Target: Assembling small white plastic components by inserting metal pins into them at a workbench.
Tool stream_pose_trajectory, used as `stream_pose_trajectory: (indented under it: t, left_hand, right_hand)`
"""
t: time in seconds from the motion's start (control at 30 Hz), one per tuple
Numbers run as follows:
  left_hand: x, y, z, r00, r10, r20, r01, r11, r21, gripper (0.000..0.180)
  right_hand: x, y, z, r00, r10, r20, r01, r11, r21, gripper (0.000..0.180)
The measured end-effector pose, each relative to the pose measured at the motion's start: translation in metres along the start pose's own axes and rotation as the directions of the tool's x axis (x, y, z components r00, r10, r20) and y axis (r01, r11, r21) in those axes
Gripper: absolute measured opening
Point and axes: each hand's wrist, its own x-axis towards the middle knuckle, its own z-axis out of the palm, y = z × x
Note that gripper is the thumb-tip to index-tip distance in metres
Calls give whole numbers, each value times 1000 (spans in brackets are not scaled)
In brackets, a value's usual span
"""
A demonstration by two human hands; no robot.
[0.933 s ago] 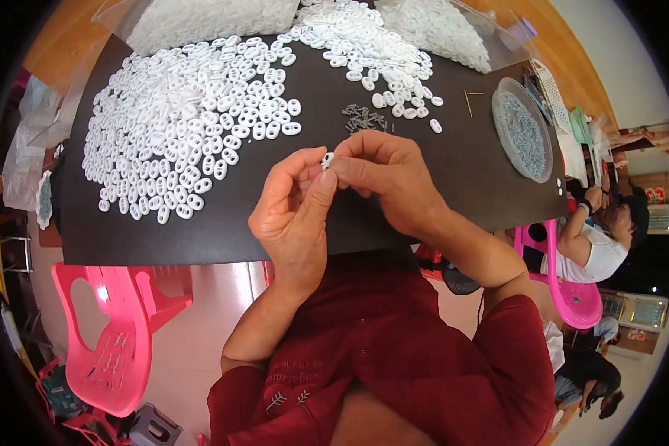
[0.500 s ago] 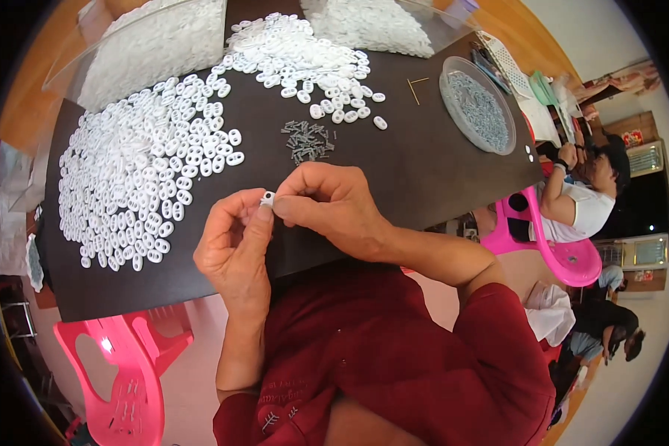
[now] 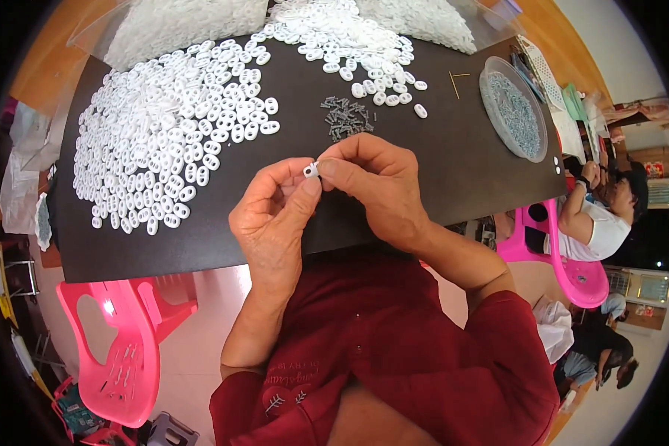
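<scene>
A small white plastic piece with a dark round hole (image 3: 311,171) is pinched in the fingertips of my left hand (image 3: 271,223), above the near part of the dark table. My right hand (image 3: 383,189) meets it from the other side, its thumb and forefinger closed against the piece. Whether those fingers also hold something small is hidden. Just beyond my hands lies a little heap of small grey metal pieces like springs (image 3: 346,117). A broad pile of white oval two-holed pieces (image 3: 167,123) spreads to the left, and a second white pile (image 3: 349,37) lies farther back.
Clear bins full of white pieces (image 3: 193,26) stand along the far edge. At the right are a round clear tub of grey springs (image 3: 516,111) and a thin brass-coloured pin (image 3: 455,83). A pink chair (image 3: 119,349) stands at lower left; another person (image 3: 587,215) sits at right.
The view has shifted, so table and piles appear farther left and up or right. My hands stay together on the white piece, which has turned slightly in the fingertips.
</scene>
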Motion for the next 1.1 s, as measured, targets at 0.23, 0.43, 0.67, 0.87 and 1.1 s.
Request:
stream_pose_trajectory:
  t: [0.23,0.43,0.67,0.87,1.1]
  left_hand:
    - [-3,-3,-3,931,365,-5,-328,844,424,16]
    - [-2,-3,2,705,669,237,-616,412,672,16]
    - [-7,5,-2,998,58,-1,-58,994,98,12]
    - [-5,-2,-12,991,62,116,-91,963,255,15]
    - [-5,-5,-5,997,-3,71,-6,991,131,14]
  right_hand:
    - [-5,3,3,999,-33,20,34,998,-47,12]
    - [-4,-7,6,999,42,35,-41,998,-51,15]
    - [-8,-3,-2,992,11,122,1,995,-100,14]
    - [1,-7,-35,958,-285,19,246,792,-559,7]
    - [36,-8,-87,934,-356,-31,146,461,-875,8]
